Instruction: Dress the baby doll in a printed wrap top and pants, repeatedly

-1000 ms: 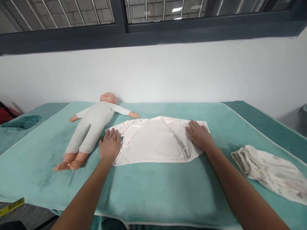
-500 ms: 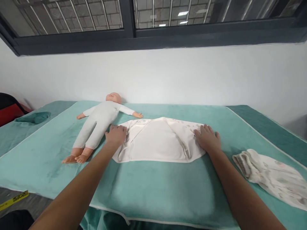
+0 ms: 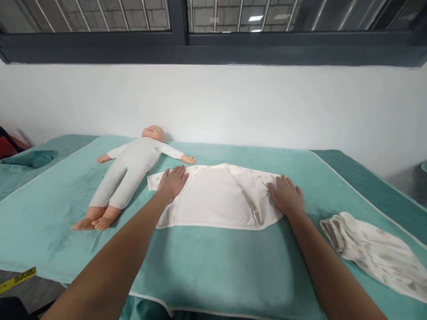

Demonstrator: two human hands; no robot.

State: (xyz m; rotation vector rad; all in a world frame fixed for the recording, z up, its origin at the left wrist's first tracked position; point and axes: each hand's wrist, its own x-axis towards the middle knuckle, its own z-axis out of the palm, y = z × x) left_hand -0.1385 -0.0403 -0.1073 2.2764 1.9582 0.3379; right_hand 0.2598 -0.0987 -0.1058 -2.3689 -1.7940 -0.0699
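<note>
A white baby top [image 3: 213, 195] with small prints on its sleeves lies spread flat on the green padded cover [image 3: 213, 266]. My left hand [image 3: 173, 181] rests flat on its left sleeve, fingers stretched out, with the cuff showing beyond them. On the right side of the garment lies my right hand [image 3: 287, 195], palm down with its fingers extended; the sleeve end there is hidden. Left of the top, a baby doll [image 3: 133, 169] in a white body suit lies on its back, one arm reaching toward the garment.
A folded printed white cloth [image 3: 376, 253] lies at the right. A white wall [image 3: 233, 102] and a dark window frame [image 3: 207, 53] rise behind the cover. A red and black item [image 3: 10, 144] sits at the far left, and yellow tape [image 3: 18, 280] marks the floor.
My left hand has moved right and slightly up onto the sleeve, and the left cuff now shows outspread. My right hand stays nearly in place. The view has shifted slightly.
</note>
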